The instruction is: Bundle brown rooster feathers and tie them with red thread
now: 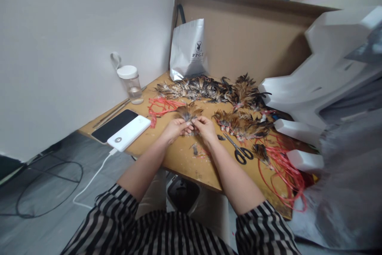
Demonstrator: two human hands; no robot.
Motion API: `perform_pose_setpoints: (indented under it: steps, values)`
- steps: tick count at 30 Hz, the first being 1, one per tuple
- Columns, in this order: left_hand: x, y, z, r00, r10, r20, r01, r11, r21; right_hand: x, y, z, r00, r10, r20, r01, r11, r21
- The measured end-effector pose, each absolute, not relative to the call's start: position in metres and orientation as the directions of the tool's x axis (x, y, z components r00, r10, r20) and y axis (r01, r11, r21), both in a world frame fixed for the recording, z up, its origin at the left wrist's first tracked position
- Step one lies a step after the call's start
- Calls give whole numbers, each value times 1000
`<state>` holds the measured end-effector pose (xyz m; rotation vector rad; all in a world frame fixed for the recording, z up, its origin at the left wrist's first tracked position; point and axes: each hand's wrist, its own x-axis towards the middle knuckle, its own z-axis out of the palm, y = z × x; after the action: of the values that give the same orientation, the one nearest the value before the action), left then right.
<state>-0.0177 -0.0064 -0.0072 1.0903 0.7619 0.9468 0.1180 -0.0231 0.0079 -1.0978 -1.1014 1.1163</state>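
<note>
Between my two hands, over the wooden table, a small bunch of brown feathers (pixel 190 111) fans out away from me. My left hand (pixel 176 129) is closed around its base from the left. From the right, my right hand (pixel 204 127) pinches the same base with thumb and forefinger. Fingers hide the quill ends. Just right of my right hand lie a pile of brown feather bunches (pixel 243 123) and black-handled scissors (pixel 240 150). Red plastic strips (pixel 162 106) lie to the left, beyond my left hand. Small feather scraps (pixel 195 149) are scattered below my hands.
Along the back runs a long row of feathers (pixel 205 89), before a silver bag (pixel 189 50) and a cardboard panel (pixel 253 36). At left are a lidded jar (pixel 133 86), a phone (pixel 117 125) and a cabled power bank (pixel 129 132). White foam (pixel 298 88) and red strips (pixel 285 167) crowd the right.
</note>
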Motion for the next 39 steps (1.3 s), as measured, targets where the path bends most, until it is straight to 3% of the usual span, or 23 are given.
perform_pose_setpoints:
  steps: [13,18,24,31,34,39]
  values:
    - [-19,-4,-10,350,937,-20,-263,119,957,120,-23,8,104,989,109,-27,112,-993]
    - [-22,1,-9,146,989,17,-412,45,910,132,-17,2,87,980,181,204,160,-966]
    - [-25,2,-7,58,998,15,-456,13,890,130,-21,-8,-72,977,201,675,196,-711]
    - [-23,2,-7,46,999,19,-471,5,882,112,-34,4,-81,978,193,880,162,-446]
    - [-24,2,-7,49,999,17,-470,8,883,113,-33,3,-54,984,168,870,129,-476]
    - [-24,2,-7,53,998,25,-483,4,876,126,-22,-6,-28,988,150,712,125,-691]
